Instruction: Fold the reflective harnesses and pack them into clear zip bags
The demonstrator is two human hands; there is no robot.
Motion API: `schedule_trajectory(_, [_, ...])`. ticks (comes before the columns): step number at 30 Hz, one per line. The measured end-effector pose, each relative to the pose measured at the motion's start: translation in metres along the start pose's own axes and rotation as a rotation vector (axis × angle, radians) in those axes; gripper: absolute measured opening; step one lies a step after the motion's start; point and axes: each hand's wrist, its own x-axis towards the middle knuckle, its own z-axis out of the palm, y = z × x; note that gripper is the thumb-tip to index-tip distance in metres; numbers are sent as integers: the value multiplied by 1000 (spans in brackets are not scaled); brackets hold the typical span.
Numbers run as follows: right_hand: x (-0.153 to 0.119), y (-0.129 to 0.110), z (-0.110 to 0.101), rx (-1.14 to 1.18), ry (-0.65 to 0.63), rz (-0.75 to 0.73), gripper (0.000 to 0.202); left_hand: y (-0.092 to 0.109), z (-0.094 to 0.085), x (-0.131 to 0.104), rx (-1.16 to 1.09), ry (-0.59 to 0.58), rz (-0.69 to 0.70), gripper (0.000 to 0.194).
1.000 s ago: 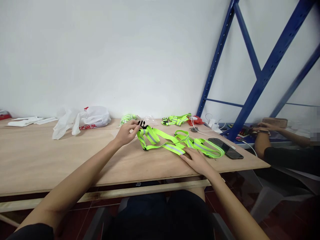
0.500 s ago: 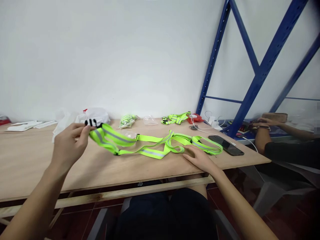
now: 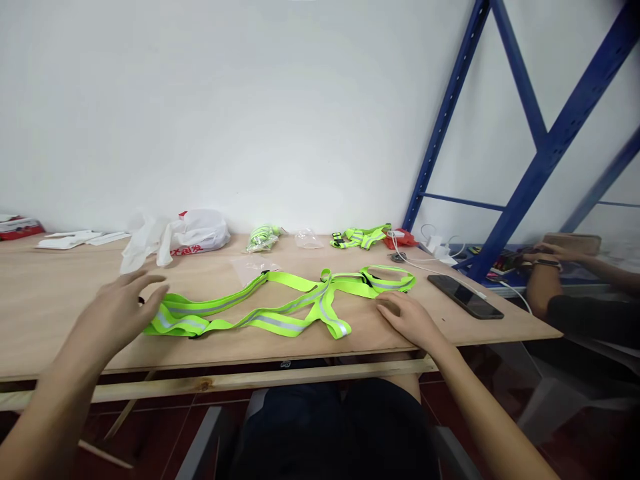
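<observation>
A neon-yellow reflective harness with grey stripes and black sliders lies stretched across the wooden table. My left hand is over its left end, fingers apart and curved; a small dark piece shows beside the thumb, and the buckle end is mostly hidden behind the hand. On the right, my right hand rests on the tabletop just below the looped strap, its fingers slightly bent and holding nothing. Whether its fingertips touch the strap I cannot tell.
Toward the wall are a white plastic bag, a bagged harness, clear wrapping and another harness. A phone lies right, near cables. Blue rack posts stand behind. A co-worker's arm is at far right.
My left hand has come down and let go of the harness's buckle end, which now lies on the table. My right hand stays near the strap. The view has shifted slightly.
</observation>
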Motion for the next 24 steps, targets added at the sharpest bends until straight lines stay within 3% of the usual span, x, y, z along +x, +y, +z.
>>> schedule_trajectory(3, [2,-4,5,-39,11,-24,32,46,21,28,11,-199,213,44])
schedule_trajectory(6, [6,-7,9,-41,-72,-14,45,86,56,66,177,-500,217,55])
schedule_trajectory(7, [8,-7,10,-31,-117,-2,50,94,69,78,242,-649,197,58])
schedule_trajectory(10, [9,-4,10,-3,-211,41,57,106,107,106,262,-827,230,52])
schedule_trajectory(15, [4,1,3,-22,-145,56,51,92,140,121,341,-894,219,58])
schedule_trajectory(20, [0,3,-3,-77,-157,65,48,76,144,118,412,-907,203,58])
schedule_trajectory(24, [1,6,-1,-64,-155,42,40,81,142,102,356,-890,279,61])
